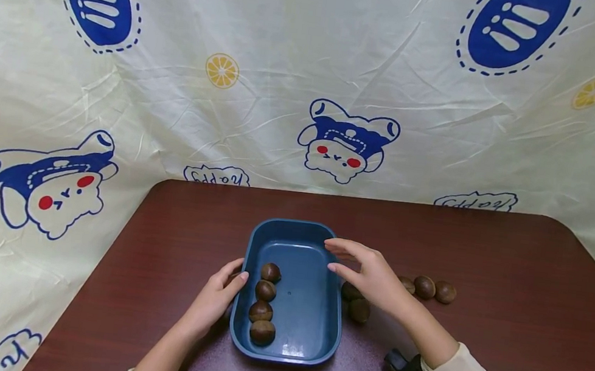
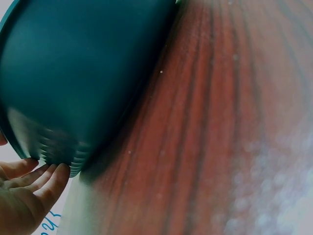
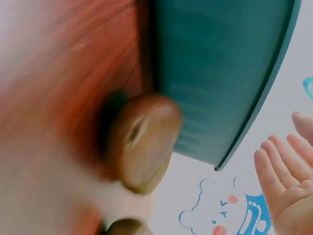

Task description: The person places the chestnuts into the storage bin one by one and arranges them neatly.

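A blue rectangular tray [image 1: 311, 309] stands on the table, with several brown chestnuts [image 1: 265, 291] in a column along its left side. My left hand [image 1: 212, 298] grips the tray's left wall, thumb at the rim; in the left wrist view its fingers [image 2: 51, 183] press the ribbed outer side. Over the tray's right rim hovers my right hand [image 1: 370, 273], fingers extended and holding nothing. The right wrist view shows that hand apart from the tray wall [image 3: 220, 73]. Beside this wall lies a chestnut [image 3: 146, 142], blurred, with a pale mark.
Right of the tray, more chestnuts [image 1: 359, 310] lie on the table, partly hidden by the right hand. Others sit in a row [image 1: 424, 287] farther right. The dark red wooden table [image 1: 511, 295] ends at a pale printed cloth [image 1: 260, 126] behind it.
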{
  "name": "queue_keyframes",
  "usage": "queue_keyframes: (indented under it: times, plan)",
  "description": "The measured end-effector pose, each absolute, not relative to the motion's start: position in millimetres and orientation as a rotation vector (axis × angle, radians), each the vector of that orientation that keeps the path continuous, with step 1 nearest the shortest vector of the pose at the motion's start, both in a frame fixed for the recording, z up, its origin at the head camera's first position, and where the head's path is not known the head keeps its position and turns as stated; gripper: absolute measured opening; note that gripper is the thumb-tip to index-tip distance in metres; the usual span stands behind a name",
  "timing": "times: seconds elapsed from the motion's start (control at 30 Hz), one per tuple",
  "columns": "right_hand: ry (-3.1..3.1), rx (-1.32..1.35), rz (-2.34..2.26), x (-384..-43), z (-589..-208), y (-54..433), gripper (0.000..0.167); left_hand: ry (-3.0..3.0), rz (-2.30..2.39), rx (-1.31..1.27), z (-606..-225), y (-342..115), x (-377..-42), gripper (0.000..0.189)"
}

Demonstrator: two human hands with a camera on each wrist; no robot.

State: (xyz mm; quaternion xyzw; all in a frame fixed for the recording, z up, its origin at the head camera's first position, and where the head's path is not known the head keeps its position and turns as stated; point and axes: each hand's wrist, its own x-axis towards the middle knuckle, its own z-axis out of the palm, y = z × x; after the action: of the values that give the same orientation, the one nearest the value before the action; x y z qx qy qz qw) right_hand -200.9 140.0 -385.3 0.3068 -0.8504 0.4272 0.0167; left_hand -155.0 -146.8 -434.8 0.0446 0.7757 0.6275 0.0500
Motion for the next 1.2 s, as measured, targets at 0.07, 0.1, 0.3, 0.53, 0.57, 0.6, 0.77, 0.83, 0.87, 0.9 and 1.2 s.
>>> queue_keyframes:
  times: [0.07, 0.1, 0.3, 0.53, 0.57, 0.6, 0.77, 0.83, 0.87, 0.9, 1.2]
  plan:
    - [-2.663, 0.937, 1.306, -197, -386, 148, 0.041, 2.364, 1.909, 0.135, -435, -147, -155, 0.049]
    - [-2.672, 0.933, 1.284, -195, -387, 151, 0.041, 2.363, 1.909, 0.134, -435, -147, -155, 0.049]
    - [-2.757, 0.919, 1.210, -184, -397, 171, 0.041, 2.364, 1.903, 0.128, -435, -146, -156, 0.049]
    - [-2.788, 1.012, 1.242, -177, -409, 188, 0.044, 2.352, 1.927, 0.146, -435, -146, -156, 0.048]
    - [-2.787, 1.027, 1.245, -176, -411, 190, 0.043, 2.350, 1.928, 0.145, -435, -146, -156, 0.048]
    - [-2.784, 1.049, 1.248, -176, -412, 191, 0.043, 2.350, 1.928, 0.145, -435, -146, -156, 0.048]
    - [-2.798, 1.121, 1.114, -174, -420, 194, 0.038, 2.357, 1.922, 0.138, -435, -146, -155, 0.048]
    - [-2.813, 1.122, 1.046, -173, -422, 195, 0.036, 2.360, 1.919, 0.138, -435, -146, -154, 0.049]
    - [-2.823, 1.122, 1.042, -172, -424, 195, 0.035, 2.362, 1.916, 0.137, -435, -146, -154, 0.049]
    - [-2.835, 1.121, 1.038, -172, -425, 196, 0.034, 2.361, 1.915, 0.136, -435, -146, -154, 0.049]
    - [-2.902, 1.133, 1.128, -169, -429, 198, 0.033, 2.343, 1.930, 0.138, -435, -146, -154, 0.050]
